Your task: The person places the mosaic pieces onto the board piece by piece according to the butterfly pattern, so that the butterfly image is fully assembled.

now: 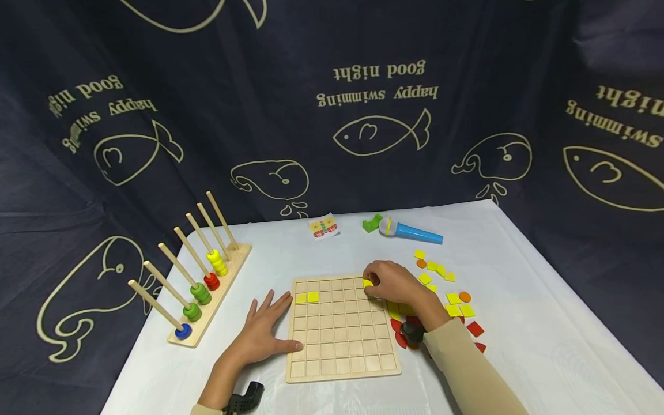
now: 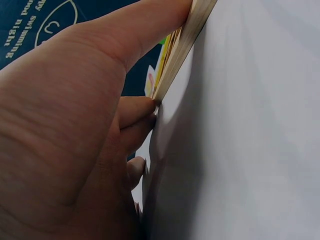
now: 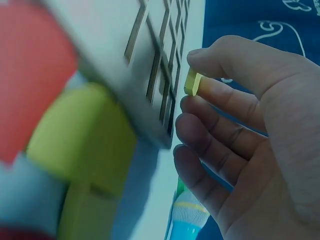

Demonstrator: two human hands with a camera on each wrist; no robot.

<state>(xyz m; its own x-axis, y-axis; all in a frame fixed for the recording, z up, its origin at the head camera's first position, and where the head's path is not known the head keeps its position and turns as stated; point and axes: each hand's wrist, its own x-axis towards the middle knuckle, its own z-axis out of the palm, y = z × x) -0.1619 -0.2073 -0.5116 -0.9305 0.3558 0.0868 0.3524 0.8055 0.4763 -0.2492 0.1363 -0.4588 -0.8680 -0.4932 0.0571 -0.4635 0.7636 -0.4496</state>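
A wooden grid board (image 1: 339, 334) lies flat on the table, with two yellow square tiles (image 1: 313, 297) in cells near its upper left. My left hand (image 1: 261, 334) rests at the board's left side, fingers spread straight and the thumb over its edge; the left wrist view shows the thumb and a fingertip against the wooden edge (image 2: 182, 55). Above the board's upper right corner, my right hand (image 1: 394, 282) pinches a small yellow tile (image 3: 192, 82) between thumb and index finger. The other fingers of that hand are loosely bent in the right wrist view.
Loose yellow tiles (image 1: 453, 298), red pieces (image 1: 475, 329) and orange discs (image 1: 464, 297) lie right of the board. A peg stand (image 1: 228, 282) with coloured rings stands left. At the back are a butterfly card (image 1: 324, 226), a green block (image 1: 371, 223) and a toy microphone (image 1: 415, 231).
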